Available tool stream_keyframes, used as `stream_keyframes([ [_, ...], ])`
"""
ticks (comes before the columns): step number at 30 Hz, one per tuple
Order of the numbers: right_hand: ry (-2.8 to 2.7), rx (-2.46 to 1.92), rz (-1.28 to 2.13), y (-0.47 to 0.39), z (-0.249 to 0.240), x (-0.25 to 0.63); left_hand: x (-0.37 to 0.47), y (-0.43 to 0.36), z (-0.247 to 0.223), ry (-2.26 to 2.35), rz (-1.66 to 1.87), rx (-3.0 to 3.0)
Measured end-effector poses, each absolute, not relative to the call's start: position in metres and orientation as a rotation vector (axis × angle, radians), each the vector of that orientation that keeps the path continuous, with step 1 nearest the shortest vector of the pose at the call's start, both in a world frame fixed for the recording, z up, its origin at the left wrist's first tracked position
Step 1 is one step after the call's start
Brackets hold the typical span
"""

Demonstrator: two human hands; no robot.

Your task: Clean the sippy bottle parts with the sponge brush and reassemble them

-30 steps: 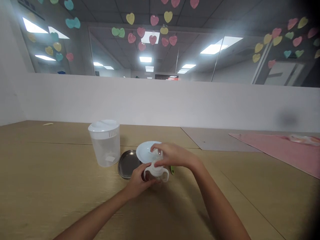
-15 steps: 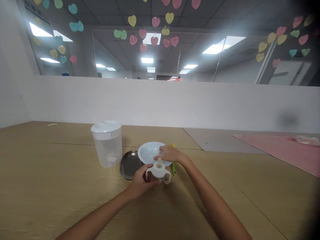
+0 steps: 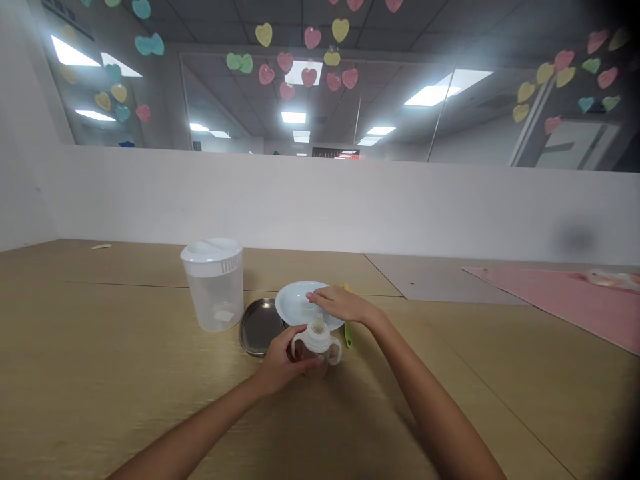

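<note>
My left hand (image 3: 281, 360) is wrapped round the left side of a clear baby bottle (image 3: 319, 341) with a white collar, two white handles and a pale spout on top. The bottle stands upright in front of a white bowl (image 3: 290, 305). Palm down, my right hand (image 3: 341, 303) hovers above the bottle's spout, in front of the bowl's right part. Its fingers stretch to the left and hold nothing that I can see. From under the right hand a green and yellow utensil (image 3: 349, 335) sticks out; its middle is hidden.
A dark metal tray (image 3: 259, 327) lies left of the bowl. Behind it stands a translucent bucket (image 3: 216, 293) with a white lid. On the right are a grey mat (image 3: 440, 283) and a pink mat (image 3: 550, 293). A white wall (image 3: 320, 207) bounds the table's far edge.
The fingers of my right hand have straightened out flat and risen slightly above the spout. My left hand keeps its hold on the bottle in nearly the same place.
</note>
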State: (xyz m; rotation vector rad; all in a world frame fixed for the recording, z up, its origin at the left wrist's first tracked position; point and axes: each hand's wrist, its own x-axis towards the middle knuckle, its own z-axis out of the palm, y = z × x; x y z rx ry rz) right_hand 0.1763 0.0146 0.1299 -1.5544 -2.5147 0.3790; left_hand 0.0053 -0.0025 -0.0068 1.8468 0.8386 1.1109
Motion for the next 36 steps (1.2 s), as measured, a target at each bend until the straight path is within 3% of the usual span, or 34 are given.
stream_keyframes([
  [3, -2.641, -1.537, 0.492, -0.007, 0.142, 0.167, 0.005, -0.001, -0.008, 0.832, 1.099, 1.848],
  [9, -2.793, -1.603, 0.188, -0.020, 0.139, 0.154, 0.003, 0.001, -0.010, 0.861, 1.061, 1.830],
  [20, -2.893, -1.432, 0.331, -0.021, 0.143, 0.160, 0.005, -0.004, 0.000, 0.764, 1.073, 1.797],
  [29, -2.513, -1.567, 0.352, -0.015, 0.150, 0.169, 0.005, 0.000, -0.010, 0.792, 1.094, 1.798],
  [36, -2.579, -1.405, 0.388, -0.019, 0.158, 0.170, 0.005, 0.000, -0.009, 0.815, 1.070, 1.811],
])
